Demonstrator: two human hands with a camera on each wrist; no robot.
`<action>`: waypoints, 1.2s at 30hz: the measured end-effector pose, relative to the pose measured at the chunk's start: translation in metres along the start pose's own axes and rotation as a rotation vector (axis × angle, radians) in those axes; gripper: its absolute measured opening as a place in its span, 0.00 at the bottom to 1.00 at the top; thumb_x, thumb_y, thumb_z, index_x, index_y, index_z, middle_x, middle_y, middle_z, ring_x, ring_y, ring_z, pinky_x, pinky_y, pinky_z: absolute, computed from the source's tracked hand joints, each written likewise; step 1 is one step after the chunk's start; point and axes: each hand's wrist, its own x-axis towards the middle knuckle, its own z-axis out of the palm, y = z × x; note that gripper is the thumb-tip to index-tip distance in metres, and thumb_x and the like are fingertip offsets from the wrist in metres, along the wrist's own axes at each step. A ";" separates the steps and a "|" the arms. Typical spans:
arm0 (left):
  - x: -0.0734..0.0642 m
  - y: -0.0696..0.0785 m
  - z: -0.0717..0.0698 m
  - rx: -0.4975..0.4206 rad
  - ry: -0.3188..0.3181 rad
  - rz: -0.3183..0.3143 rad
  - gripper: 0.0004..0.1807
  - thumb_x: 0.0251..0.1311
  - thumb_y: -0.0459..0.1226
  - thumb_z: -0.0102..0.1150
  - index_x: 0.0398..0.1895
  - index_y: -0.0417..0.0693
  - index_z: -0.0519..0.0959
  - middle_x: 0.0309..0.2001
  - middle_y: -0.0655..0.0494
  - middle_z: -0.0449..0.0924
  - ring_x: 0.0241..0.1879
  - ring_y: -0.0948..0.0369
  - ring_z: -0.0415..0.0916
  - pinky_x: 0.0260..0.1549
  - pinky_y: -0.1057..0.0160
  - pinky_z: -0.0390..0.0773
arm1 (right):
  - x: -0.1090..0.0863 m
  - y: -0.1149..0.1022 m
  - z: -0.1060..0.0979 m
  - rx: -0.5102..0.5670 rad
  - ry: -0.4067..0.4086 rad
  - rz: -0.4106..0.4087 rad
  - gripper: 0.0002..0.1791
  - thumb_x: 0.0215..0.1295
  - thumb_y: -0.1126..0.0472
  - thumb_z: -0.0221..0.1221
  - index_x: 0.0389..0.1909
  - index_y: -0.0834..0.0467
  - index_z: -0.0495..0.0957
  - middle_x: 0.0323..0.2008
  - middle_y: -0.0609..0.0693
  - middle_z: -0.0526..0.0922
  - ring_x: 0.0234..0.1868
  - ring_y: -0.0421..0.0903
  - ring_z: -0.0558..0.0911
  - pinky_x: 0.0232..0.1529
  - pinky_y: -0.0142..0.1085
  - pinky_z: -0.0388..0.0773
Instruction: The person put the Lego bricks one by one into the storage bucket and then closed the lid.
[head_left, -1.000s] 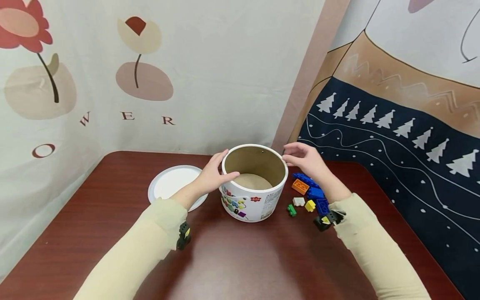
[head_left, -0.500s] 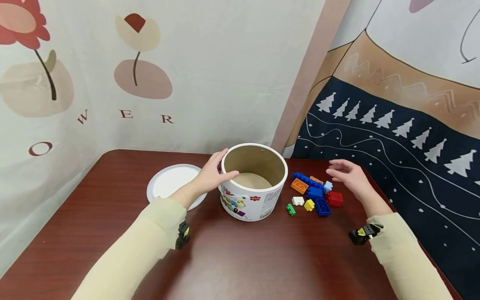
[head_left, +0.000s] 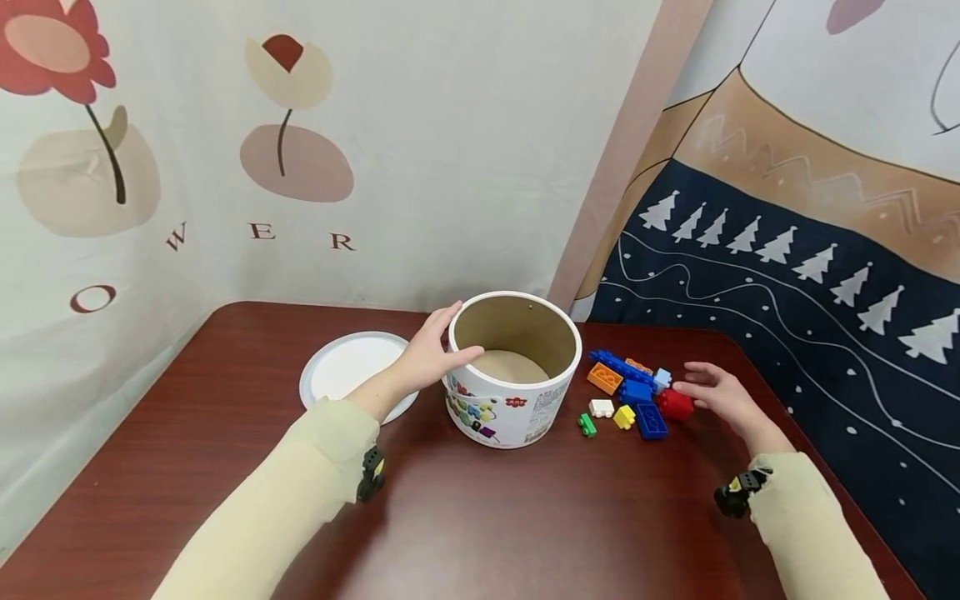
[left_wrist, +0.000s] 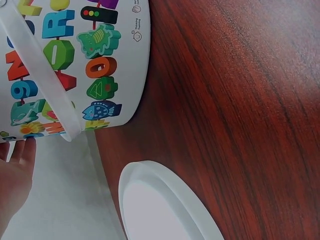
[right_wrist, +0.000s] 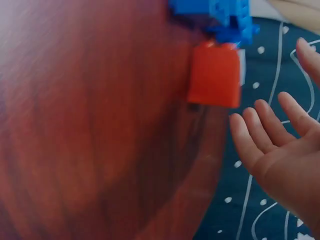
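Red toy brick (head_left: 676, 406) lies at 3 o'clock of the printed bucket (head_left: 513, 421); right hand (head_left: 726, 402), fingers parted, empty, just beside it. Left hand (head_left: 422, 360) spread against the bucket's 9 o'clock. Judged step: reaching; next calls for a pinch.

A glossy reddish-brown bench (head_left: 525, 533) with dark wood grain and rounded far corners spreads beneath both hands. Touching the left hand (head_left: 420, 354), an open white bucket (head_left: 506, 419) stands upright; a round white lid (head_left: 341, 375) lies flat, partly hidden behind that hand and its wrist. Just beside the fingers of the right hand (head_left: 723, 396) is a red block (head_left: 677, 406), and leftward from it are blue blocks (head_left: 651, 421), orange blocks (head_left: 604, 379) and small white, yellow and green pieces
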 end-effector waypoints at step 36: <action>0.002 -0.001 0.001 0.013 0.008 -0.006 0.47 0.53 0.47 0.63 0.73 0.48 0.50 0.71 0.46 0.51 0.70 0.48 0.52 0.66 0.44 0.58 | -0.003 0.018 -0.002 0.111 -0.040 0.035 0.34 0.64 0.50 0.57 0.63 0.69 0.62 0.59 0.67 0.65 0.41 0.37 0.75 0.45 0.29 0.80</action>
